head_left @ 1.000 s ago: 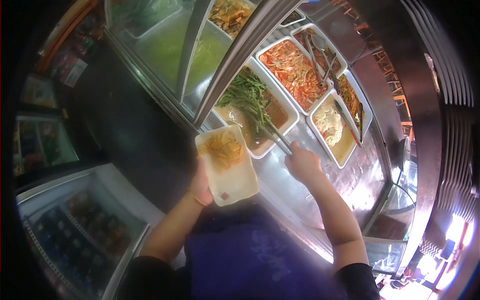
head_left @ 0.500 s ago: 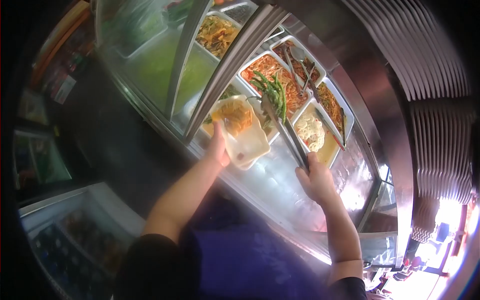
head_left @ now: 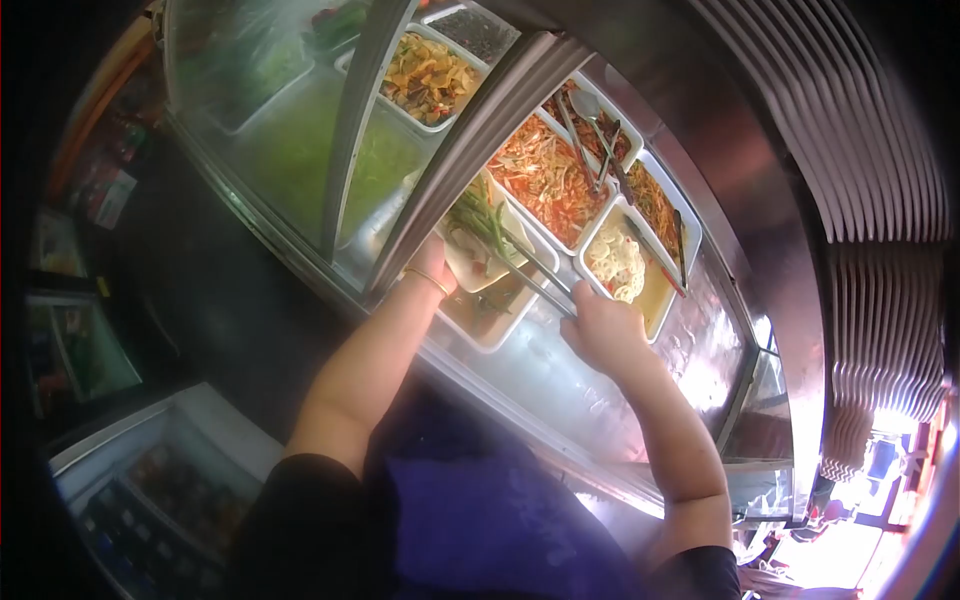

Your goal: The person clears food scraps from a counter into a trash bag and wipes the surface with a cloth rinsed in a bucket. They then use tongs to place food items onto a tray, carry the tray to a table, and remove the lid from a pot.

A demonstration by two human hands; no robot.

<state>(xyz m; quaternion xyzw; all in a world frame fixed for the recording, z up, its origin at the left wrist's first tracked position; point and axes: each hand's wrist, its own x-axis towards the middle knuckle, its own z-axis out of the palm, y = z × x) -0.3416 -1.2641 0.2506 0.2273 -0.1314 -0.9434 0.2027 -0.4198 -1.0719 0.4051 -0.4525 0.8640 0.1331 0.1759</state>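
Note:
My left hand [head_left: 437, 265] is closed on the edge of a small white dish [head_left: 470, 266], held inside the display case. Its fingers are partly hidden beneath the dish. In my right hand [head_left: 608, 325] is a pair of metal tongs [head_left: 545, 283], gripped near the handle end. The tongs point left, their tips among long green vegetable stalks [head_left: 482, 215] at the dish. Whether the tips still pinch the stalks I cannot tell. Under the dish sits a white container [head_left: 490, 342] with brownish liquid and a few green bits.
Noodles in a pale container [head_left: 617, 262] and red shredded food [head_left: 550, 172] stand to the right, with utensils lying over several containers. A metal frame bar [head_left: 465, 150] crosses the case left of the dish. Sliced food [head_left: 430, 80] lies beyond it.
The tongs have brought the green stalks left and down to the dish. The dish has moved slightly up and tilted, and its orange-brown food no longer shows. The container beneath is now visible.

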